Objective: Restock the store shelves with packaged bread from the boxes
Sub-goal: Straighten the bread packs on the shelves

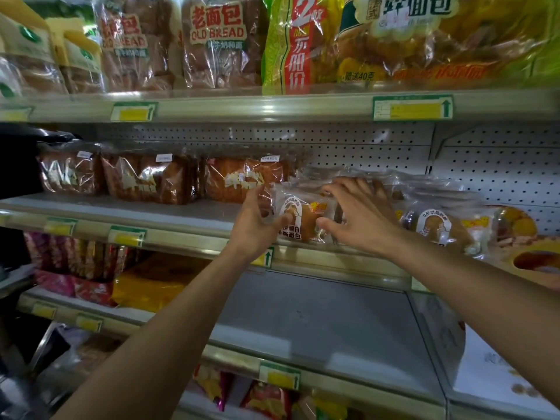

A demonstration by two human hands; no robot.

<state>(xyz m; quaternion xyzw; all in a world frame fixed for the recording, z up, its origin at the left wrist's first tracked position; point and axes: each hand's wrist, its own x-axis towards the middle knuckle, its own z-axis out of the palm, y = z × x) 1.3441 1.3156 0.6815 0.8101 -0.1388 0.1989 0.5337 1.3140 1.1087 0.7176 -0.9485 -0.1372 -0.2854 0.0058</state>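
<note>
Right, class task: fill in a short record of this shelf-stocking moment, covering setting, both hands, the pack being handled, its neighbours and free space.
setting: store shelving, head view
left hand: grip on the left end of the bread pack
right hand: fingers spread over the pack's right side and top
pack position: at the front edge of the middle shelf
neighbours: brown loaves to the left, matching packs to the right
free space: bare lower shelf below the hands

Middle shelf (169, 209) carries wrapped brown loaves (145, 180) and clear bread packs (436, 225).
</note>
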